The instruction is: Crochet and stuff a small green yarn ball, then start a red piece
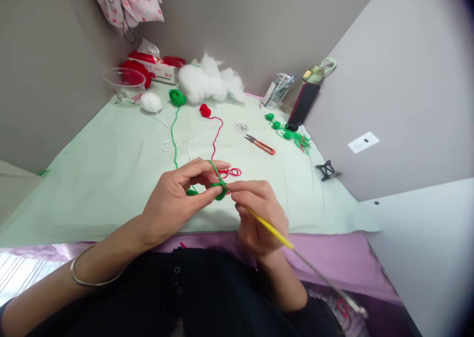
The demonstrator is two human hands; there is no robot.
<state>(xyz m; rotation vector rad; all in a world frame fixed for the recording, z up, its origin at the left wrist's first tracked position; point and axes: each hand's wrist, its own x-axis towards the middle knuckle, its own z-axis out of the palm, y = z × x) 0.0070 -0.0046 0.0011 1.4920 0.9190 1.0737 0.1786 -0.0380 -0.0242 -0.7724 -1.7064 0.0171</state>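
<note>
My left hand (181, 191) pinches a small green crochet piece (221, 194) between thumb and fingers, with green yarn running over the index finger. In my right hand (261, 213) is a crochet hook (272, 228) with a yellow grip, held like a pencil. Its tip meets the green piece, though the fingers partly hide it. From a green yarn ball (177, 97) a strand leads down to my left hand. Red yarn (232, 172) lies in loops just behind the piece, joined to a small red ball (205, 110).
Orange thread snips (260, 144) and a small clear dish (242, 127) lie beyond my right hand. Farther back are white stuffing (209, 80), a white yarn ball (151, 102), a plastic tub (126, 88), a tissue box (155, 68), a pen cup (277, 91) and green crocheted balls (276, 125).
</note>
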